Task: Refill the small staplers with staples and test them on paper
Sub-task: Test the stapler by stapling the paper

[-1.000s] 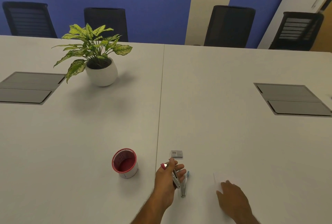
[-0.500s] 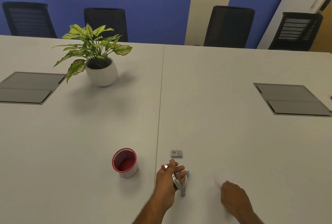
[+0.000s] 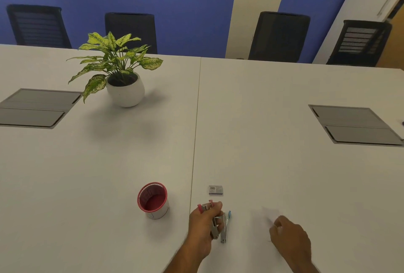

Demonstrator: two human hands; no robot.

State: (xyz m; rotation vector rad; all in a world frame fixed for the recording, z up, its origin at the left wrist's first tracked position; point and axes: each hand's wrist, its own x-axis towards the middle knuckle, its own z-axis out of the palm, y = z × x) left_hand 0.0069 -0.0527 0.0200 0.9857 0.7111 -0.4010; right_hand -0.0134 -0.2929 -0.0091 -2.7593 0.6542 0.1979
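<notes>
The left hand (image 3: 204, 221) is curled around a small red-tipped stapler (image 3: 207, 206); the red end pokes out past the knuckles toward eleven o'clock, while the steel end comes out below the fingers toward five o'clock. So the stapler's long axis runs roughly from eleven to five, slanted across the palm. Just beside it, at about three o'clock from that hand, a second stapler with a blue tip (image 3: 226, 226) lies on the white table (image 3: 284, 163), its length running nearly twelve to six, blue end away from the person. Whether the two staplers touch I cannot tell.

The right hand (image 3: 288, 236) rests well to the right with its fingers curled in; it seems to pinch the near corner of a pale sheet of paper (image 3: 268, 212), though white on white makes that hard to confirm.

The little box of staples (image 3: 215, 190) sits at twelve o'clock from the left hand, near its fingertips and far nearer to it than to the right hand. My guess is that the refill comes next, and the right hand would have to cross toward ten o'clock to reach the box.

A red-rimmed cup (image 3: 153, 200) stands at nine o'clock of the left hand, apart from it.
</notes>
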